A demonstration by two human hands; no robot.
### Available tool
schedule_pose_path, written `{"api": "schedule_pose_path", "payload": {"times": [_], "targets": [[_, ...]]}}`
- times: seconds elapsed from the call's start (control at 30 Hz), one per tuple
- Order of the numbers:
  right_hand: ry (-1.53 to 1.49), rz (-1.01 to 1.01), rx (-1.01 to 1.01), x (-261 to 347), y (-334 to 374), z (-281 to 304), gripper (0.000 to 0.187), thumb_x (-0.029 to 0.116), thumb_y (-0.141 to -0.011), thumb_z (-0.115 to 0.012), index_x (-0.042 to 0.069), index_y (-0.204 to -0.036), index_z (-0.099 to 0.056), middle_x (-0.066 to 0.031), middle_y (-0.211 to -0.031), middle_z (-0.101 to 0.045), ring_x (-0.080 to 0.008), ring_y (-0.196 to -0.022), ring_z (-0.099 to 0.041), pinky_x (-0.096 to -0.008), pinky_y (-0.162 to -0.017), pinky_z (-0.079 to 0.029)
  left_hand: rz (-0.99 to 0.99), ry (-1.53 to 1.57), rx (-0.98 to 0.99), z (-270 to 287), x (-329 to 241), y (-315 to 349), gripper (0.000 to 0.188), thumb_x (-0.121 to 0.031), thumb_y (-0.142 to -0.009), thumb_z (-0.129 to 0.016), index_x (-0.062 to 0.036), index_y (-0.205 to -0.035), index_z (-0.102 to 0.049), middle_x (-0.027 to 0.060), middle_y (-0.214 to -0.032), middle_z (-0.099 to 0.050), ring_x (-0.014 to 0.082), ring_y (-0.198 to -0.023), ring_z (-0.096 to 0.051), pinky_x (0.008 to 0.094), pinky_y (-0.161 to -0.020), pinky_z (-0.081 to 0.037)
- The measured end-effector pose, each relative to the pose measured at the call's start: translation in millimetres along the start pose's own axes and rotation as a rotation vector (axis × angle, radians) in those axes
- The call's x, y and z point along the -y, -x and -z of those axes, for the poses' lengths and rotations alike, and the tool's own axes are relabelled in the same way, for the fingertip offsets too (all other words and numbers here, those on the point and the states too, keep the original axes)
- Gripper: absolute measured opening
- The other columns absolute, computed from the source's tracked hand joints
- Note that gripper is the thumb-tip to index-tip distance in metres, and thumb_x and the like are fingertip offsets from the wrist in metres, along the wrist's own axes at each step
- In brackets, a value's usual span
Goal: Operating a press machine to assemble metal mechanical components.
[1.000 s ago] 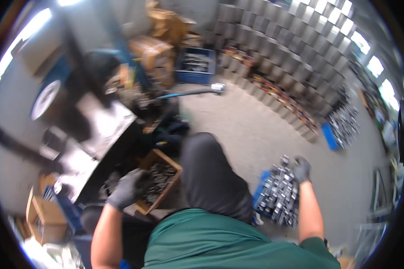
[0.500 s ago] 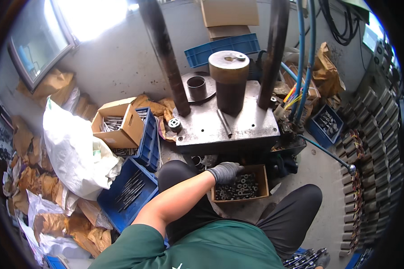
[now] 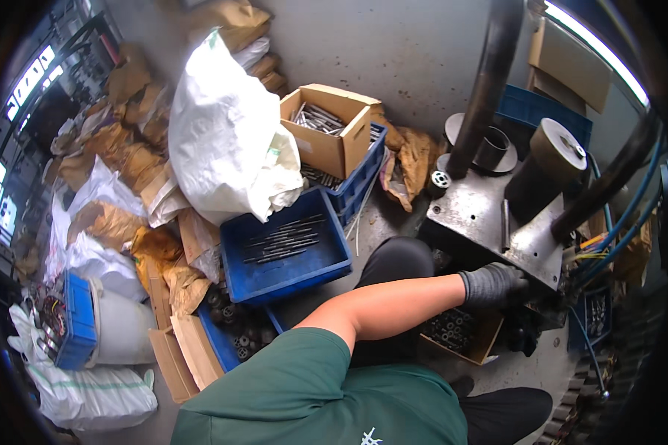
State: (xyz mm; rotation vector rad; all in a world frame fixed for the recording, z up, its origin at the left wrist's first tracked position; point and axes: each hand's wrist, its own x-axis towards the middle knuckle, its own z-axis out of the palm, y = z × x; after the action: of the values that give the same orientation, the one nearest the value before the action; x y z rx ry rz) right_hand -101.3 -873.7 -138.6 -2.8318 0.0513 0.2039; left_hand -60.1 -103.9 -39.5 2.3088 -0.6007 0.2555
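Observation:
My left hand (image 3: 495, 285), in a grey knit glove, reaches to the front edge of the metal press table (image 3: 464, 211). Its fingers are too dark and too much hidden to show whether they hold anything. Below it stands a cardboard box (image 3: 490, 343) of small dark ring-shaped parts (image 3: 449, 328), partly covered by my forearm. On the press table are a thick steel cylinder (image 3: 534, 185), a short metal rod (image 3: 505, 226) and an open metal ring (image 3: 490, 152). A round part with holes (image 3: 440, 179) sits by the table's left corner. My right hand is out of view.
Left of my knee, a blue bin (image 3: 271, 278) contains several long metal shafts (image 3: 286, 241). Behind it, a cardboard box (image 3: 326, 141) of rods rests on blue crates (image 3: 356, 185). A white sack (image 3: 226, 141) leans nearby. Press columns (image 3: 490, 81) and blue hoses (image 3: 631, 211) rise at right.
The view has swung left, so the press now appears farther right. My left hand has gone from over the box of rings to the table's front edge. My right hand has left view.

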Motion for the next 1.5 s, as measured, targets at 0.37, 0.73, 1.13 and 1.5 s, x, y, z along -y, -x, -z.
{"api": "schedule_pose_path", "payload": {"times": [0.37, 0.73, 1.13, 1.5], "targets": [[-0.279, 0.244, 0.207, 309, -235, -53, 0.025, 0.007, -0.079, -0.077, 0.008, -0.090, -0.054, -0.0036, -0.064, -0.050, -0.0166, -0.037, -0.046, -0.0352, -0.031, -0.038, 0.190, 0.487, -1.365, 83, 102, 40, 0.016, -0.005, -0.099, -0.065, -0.0034, -0.115, -0.065, 0.0084, -0.098, -0.071, 0.0176, -0.088, -0.067, 0.0338, -0.082, -0.055], [-0.332, 0.682, 0.235, 380, -231, -112, 0.013, 0.004, -0.085, -0.079, 0.001, -0.096, -0.073, -0.0022, -0.079, -0.068, -0.0126, -0.070, -0.060, -0.0340, -0.063, -0.049, 1.022, -0.070, -0.719, 128, 172, 394, 0.021, -0.020, -0.097, -0.069, -0.0028, -0.108, -0.072, 0.0104, -0.097, -0.075, 0.0193, -0.089, -0.071, 0.0362, -0.085, -0.058], [-0.745, 0.389, 0.341, 345, -259, -126, 0.044, -0.014, -0.082, -0.048, 0.005, -0.117, -0.067, -0.0060, -0.103, -0.072, -0.0169, -0.092, -0.068, -0.0350, -0.074, -0.058, 1.757, -0.438, 0.017, 57, 188, 599, 0.042, -0.016, -0.080, -0.070, -0.0083, -0.121, -0.076, 0.0243, -0.117, -0.074, 0.0404, -0.112, -0.071, 0.0504, -0.097, -0.057], [-0.095, 0.750, 0.171, 448, -166, -69, 0.014, -0.006, -0.078, -0.065, 0.001, -0.088, -0.073, -0.0123, -0.092, -0.075, -0.0266, -0.090, -0.072, -0.0400, -0.084, -0.056, 1.671, -0.264, 0.222, 100, 145, 508, 0.054, -0.034, -0.104, -0.051, -0.0093, -0.152, -0.054, 0.0287, -0.160, -0.045, 0.0430, -0.143, -0.052, 0.0485, -0.119, -0.044]]}}
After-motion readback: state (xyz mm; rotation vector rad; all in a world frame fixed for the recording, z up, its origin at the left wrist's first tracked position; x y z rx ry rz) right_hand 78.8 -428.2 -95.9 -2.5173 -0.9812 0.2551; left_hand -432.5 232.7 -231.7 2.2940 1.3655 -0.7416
